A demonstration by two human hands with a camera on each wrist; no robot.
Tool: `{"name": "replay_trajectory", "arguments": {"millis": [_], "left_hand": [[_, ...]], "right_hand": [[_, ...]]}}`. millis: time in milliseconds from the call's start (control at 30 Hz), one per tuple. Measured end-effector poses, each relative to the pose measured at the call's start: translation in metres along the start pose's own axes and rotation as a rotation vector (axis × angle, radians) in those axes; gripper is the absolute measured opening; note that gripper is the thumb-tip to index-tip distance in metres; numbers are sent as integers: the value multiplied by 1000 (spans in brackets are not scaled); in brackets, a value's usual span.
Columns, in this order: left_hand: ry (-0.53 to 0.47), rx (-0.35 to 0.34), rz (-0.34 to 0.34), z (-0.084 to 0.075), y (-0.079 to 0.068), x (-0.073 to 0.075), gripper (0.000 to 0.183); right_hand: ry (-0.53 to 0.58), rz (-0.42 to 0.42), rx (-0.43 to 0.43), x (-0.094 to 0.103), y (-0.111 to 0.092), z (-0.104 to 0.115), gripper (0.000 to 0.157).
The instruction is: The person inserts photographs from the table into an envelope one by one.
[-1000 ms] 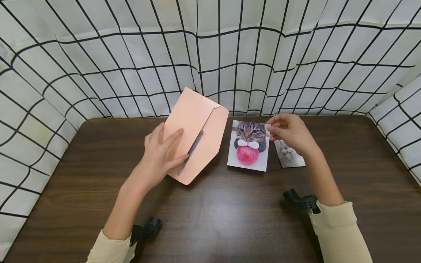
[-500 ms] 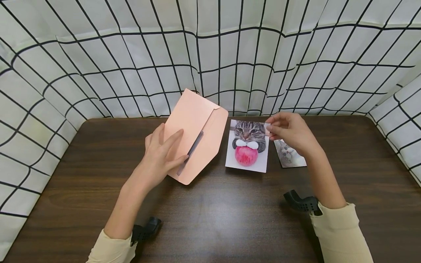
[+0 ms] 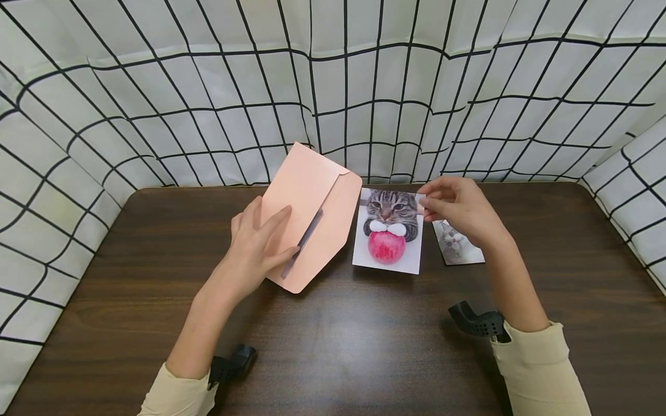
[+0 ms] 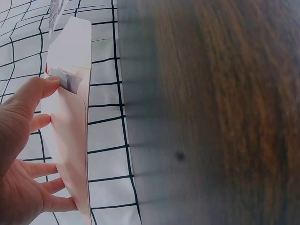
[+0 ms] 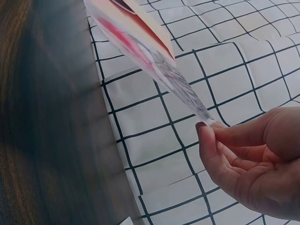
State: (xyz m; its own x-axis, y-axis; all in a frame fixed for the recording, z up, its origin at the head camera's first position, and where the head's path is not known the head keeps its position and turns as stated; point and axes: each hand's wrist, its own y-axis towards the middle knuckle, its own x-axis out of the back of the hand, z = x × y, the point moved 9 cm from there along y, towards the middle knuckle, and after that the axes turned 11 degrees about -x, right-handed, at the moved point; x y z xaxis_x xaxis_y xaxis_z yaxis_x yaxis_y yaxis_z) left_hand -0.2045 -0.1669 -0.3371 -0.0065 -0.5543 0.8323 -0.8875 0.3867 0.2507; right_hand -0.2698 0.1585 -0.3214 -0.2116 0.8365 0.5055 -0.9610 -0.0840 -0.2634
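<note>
My left hand [image 3: 255, 240] rests spread on a pale pink envelope [image 3: 304, 185]. Its thumb touches the envelope's mouth, where the edge of a grey-printed card [image 3: 309, 228] shows inside. The other fingertips meet the envelope's face in the left wrist view. My right hand [image 3: 458, 208] pinches the upper right edge of a cat photo [image 3: 389, 231], between thumb and fingertips [image 5: 206, 131]. That photo shows a tabby above a pink ball; it hangs tilted just right of the envelope, its lower edge over a shadow.
A second, smaller cat photo [image 3: 458, 245] lies on the dark wooden table [image 3: 343, 346], partly beneath my right hand and wrist. A white cloth with black grid lines [image 3: 333, 81] rises behind the table and at both sides.
My right hand has shifted slightly left with the pinched cat photo, bringing it closer to the envelope. The left hand and envelope have barely moved.
</note>
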Motion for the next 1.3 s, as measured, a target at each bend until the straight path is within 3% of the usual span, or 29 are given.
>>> {"name": "replay_trajectory", "arguments": {"millis": [1300], "left_hand": [[10, -15, 7, -8, 2, -8, 66]], "right_hand": [[77, 102, 35, -34, -4, 15, 25]]}}
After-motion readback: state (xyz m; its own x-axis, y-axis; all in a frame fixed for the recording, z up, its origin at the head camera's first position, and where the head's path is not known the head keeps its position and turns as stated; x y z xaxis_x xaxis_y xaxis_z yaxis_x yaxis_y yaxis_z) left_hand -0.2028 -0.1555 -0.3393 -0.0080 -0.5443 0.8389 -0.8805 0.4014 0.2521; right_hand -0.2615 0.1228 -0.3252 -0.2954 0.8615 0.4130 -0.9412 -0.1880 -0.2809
